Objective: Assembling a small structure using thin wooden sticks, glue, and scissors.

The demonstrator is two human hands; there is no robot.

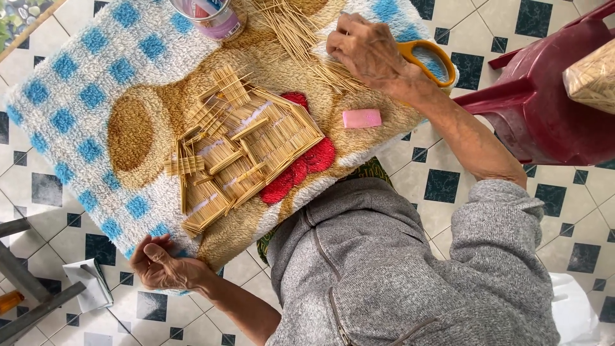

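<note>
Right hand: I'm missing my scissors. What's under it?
The right hand lies on loose sticks and over orange-handled scissors. Only one handle loop shows; the blades are covered.

Soft, even daylight fills the scene, bright without harshness. Shadows are faint: a thin one sits under the stick model (240,144) on the fluffy rug (77,109), and another beneath the red plastic chair (544,109). The white floor tiles (448,25) look slightly washed out. Focus holds well at centre; the corners seem perhaps a little stretched.
</note>
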